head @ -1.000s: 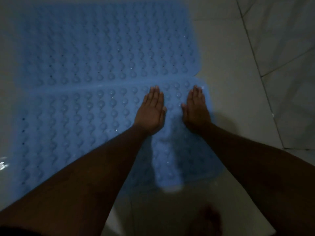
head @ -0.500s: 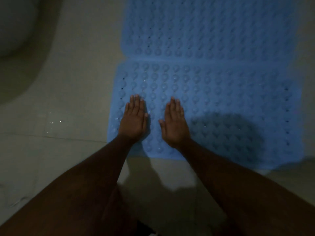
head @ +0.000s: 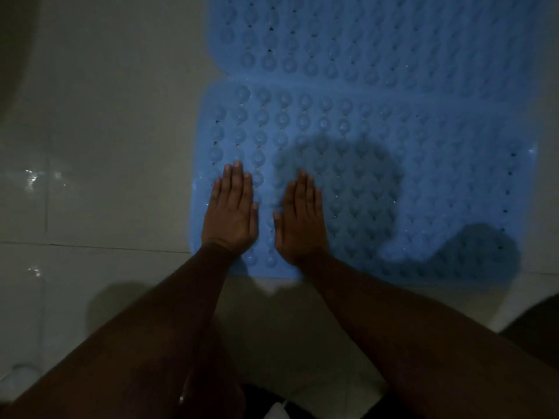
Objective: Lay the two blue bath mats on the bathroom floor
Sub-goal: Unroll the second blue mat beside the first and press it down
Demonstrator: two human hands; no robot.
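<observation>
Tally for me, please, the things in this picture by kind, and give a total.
Blue bath mats: 2, the near mat and the far mat lying edge to edge
Hands: 2, the left hand and the right hand, both flat on the near mat
Total: 4

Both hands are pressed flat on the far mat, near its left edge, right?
Not quite. The head view shows the left hand and right hand flat on the near mat, near its left edge; the far mat lies untouched beyond.
</observation>
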